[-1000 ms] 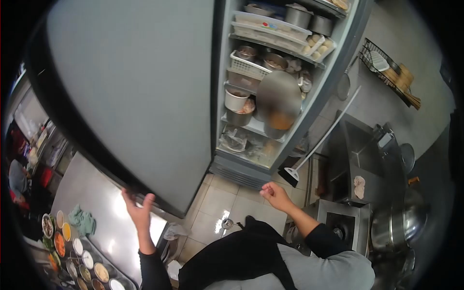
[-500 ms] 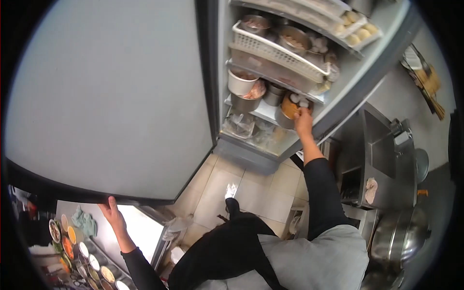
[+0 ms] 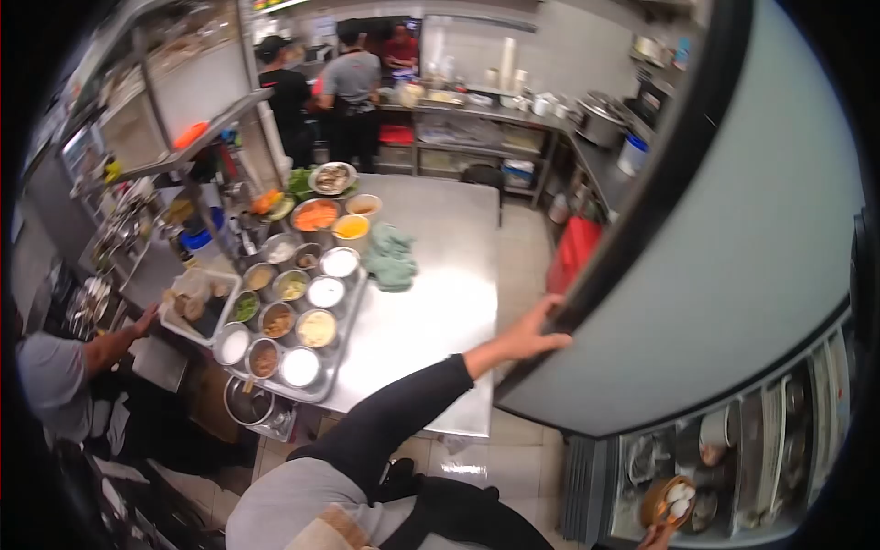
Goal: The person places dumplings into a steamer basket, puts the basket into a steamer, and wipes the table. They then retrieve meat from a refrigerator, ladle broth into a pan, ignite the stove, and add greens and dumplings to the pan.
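With its fingers around the edge, my left hand [image 3: 527, 335] grips the grey refrigerator door [image 3: 715, 266], which stands swung open. Low on the right, my right hand [image 3: 657, 536] is partly cut off by the frame's bottom. Its fingers are closed on the rim of a round pot [image 3: 653, 504] with an orange-brown inside and several white, egg-like pieces [image 3: 679, 500] on top. That pot is at the lower part of the open refrigerator. Near it stand a white tub [image 3: 716, 427] and a clear plastic-wrapped container [image 3: 645, 456].
A steel table [image 3: 440, 247] carries a green cloth [image 3: 391, 258] and a tray [image 3: 344, 344] of several ingredient bowls. At left, a co-worker's hand [image 3: 144, 322] is by a white bin [image 3: 197, 307]. Two people [image 3: 350, 82] stand at the back counter. A red container [image 3: 576, 252] is behind the door.
My view has swung left, from the refrigerator shelves to the table and kitchen. The refrigerator now appears at lower right. My left hand is still on the door, my right hand still at the pot.
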Demonstrator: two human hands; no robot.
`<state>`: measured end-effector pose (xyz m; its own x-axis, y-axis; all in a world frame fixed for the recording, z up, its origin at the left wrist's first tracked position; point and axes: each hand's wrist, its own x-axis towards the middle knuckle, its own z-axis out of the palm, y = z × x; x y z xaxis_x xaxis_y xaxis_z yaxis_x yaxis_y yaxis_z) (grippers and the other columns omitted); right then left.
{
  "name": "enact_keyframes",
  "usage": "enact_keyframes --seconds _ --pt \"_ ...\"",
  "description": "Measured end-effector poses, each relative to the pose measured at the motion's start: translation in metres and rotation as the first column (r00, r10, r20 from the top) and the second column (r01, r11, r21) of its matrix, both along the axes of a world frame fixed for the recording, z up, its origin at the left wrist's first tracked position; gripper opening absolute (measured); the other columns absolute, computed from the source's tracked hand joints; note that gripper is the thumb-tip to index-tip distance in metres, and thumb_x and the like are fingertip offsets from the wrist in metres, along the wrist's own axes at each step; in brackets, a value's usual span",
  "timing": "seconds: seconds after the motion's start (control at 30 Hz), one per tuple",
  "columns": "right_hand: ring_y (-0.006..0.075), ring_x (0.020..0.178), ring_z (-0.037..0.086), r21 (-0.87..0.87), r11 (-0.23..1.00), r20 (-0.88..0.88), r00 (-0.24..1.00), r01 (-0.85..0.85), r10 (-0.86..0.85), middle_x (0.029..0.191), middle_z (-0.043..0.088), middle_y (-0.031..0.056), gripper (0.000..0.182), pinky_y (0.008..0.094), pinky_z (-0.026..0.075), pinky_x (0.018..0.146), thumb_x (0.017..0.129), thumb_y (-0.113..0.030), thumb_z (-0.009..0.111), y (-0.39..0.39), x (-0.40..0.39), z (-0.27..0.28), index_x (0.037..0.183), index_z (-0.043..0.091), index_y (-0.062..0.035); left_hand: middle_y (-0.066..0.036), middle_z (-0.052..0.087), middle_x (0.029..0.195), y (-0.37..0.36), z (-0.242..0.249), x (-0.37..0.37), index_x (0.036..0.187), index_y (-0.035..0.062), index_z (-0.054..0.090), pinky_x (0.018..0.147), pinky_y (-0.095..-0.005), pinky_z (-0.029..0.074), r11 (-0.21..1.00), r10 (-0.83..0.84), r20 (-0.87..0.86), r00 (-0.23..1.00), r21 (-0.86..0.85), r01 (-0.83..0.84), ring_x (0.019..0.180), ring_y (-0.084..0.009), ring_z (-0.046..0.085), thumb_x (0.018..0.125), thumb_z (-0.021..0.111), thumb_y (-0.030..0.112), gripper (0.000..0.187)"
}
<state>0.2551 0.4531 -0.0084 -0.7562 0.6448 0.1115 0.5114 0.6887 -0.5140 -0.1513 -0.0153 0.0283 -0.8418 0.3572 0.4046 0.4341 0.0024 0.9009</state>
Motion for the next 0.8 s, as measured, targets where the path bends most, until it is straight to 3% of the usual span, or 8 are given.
enact_keyframes --seconds 0.03,0.07,0.1,0.23,0.3,0.5,0.7,0.8 --pt "0.0240 0.110 0.053 -0.450 0.893 -0.207 0.969 0.026 -0.133 0.133 0.054 0.0177 0.037 0.0354 0.043 0.100 0.094 -0.009 0.059 -0.059 -0.013 0.021 0.130 0.056 -0.0015 -0.022 0.045 0.143 -0.013 0.003 0.001 0.148 0.0042 0.032 0.112 -0.0420 0.034 0.997 0.026 -0.088 0.996 -0.075 -0.032 0.135 -0.0314 0.043 0.081 0.078 0.045 0.091" --pt "0.0265 0.110 0.056 -0.121 0.985 0.111 0.984 -0.126 0.139 0.129 0.058 0.0191 0.039 0.0365 0.045 0.097 0.093 -0.009 0.061 -0.127 -0.017 0.062 0.131 0.055 -0.0009 -0.021 0.046 0.142 -0.028 0.014 0.011 0.149 0.0047 0.031 0.111 -0.0414 0.035 0.997 0.050 -0.118 0.992 -0.052 -0.057 0.134 -0.0307 0.044 0.082 0.077 0.043 0.089" --pt "0.0301 0.107 0.060 0.151 0.912 -0.001 0.922 -0.382 0.387 0.122 0.063 0.0203 0.037 0.0382 0.047 0.092 0.092 -0.009 0.062 -0.148 -0.017 0.047 0.128 0.056 -0.0024 -0.020 0.047 0.141 -0.040 0.012 0.022 0.149 0.0052 0.030 0.111 -0.0407 0.035 0.997 0.074 -0.143 0.987 -0.009 -0.076 0.133 -0.0301 0.045 0.084 0.076 0.041 0.087" --pt "0.0345 0.099 0.063 -0.101 0.711 0.032 0.712 -0.696 0.702 0.129 0.057 0.0231 0.034 0.0431 0.051 0.090 0.094 -0.019 0.062 -0.245 -0.063 0.024 0.121 0.056 0.0015 -0.013 0.055 0.128 -0.116 -0.010 0.093 0.138 0.0050 0.047 0.101 -0.0355 0.044 0.993 0.122 0.076 0.990 -0.008 -0.122 0.116 -0.0225 0.056 0.089 0.073 0.032 0.062" --pt "0.0268 0.091 0.069 -0.219 0.632 -0.151 0.666 -0.743 0.730 0.097 0.067 0.0164 0.023 0.0344 0.054 0.081 0.091 -0.003 0.063 -0.301 -0.107 -0.009 0.113 0.062 -0.0006 -0.009 0.059 0.120 -0.158 -0.031 0.125 0.125 0.0050 0.058 0.091 -0.0312 0.049 0.984 0.166 0.146 0.975 -0.095 -0.154 0.102 -0.0172 0.062 0.090 0.073 0.028 0.044" --pt "0.0359 0.087 0.066 -0.046 0.348 -0.292 0.346 -0.936 0.892 0.095 0.067 0.0183 0.019 0.0409 0.052 0.077 0.088 -0.009 0.068 -0.440 -0.227 -0.048 0.105 0.064 -0.0037 -0.010 0.063 0.113 -0.252 -0.056 0.163 0.117 0.0040 0.063 0.084 -0.0318 0.053 0.875 0.484 0.261 0.835 -0.174 -0.452 0.100 -0.0194 0.066 0.089 0.074 0.026 0.038" --pt "0.0359 0.088 0.066 -0.039 0.279 -0.319 0.277 -0.959 0.907 0.096 0.067 0.0182 0.022 0.0400 0.053 0.078 0.087 -0.010 0.069 -0.501 -0.277 -0.087 0.108 0.064 -0.0041 -0.015 0.058 0.122 -0.274 -0.080 0.163 0.128 0.0020 0.057 0.084 -0.0339 0.054 0.797 0.592 0.182 0.785 -0.276 -0.537 0.101 -0.0250 0.066 0.083 0.077 0.041 0.063" --pt "0.0306 0.076 0.068 -0.056 0.268 -0.354 0.270 -0.962 0.895 0.086 0.068 0.0162 0.027 0.0367 0.054 0.069 0.086 -0.012 0.072 -0.500 -0.273 -0.085 0.112 0.064 -0.0053 -0.012 0.058 0.120 -0.263 -0.095 0.158 0.127 0.0058 0.059 0.082 -0.0342 0.054 0.790 0.590 0.199 0.782 -0.339 -0.510 0.094 -0.0244 0.066 0.081 0.078 0.037 0.059"
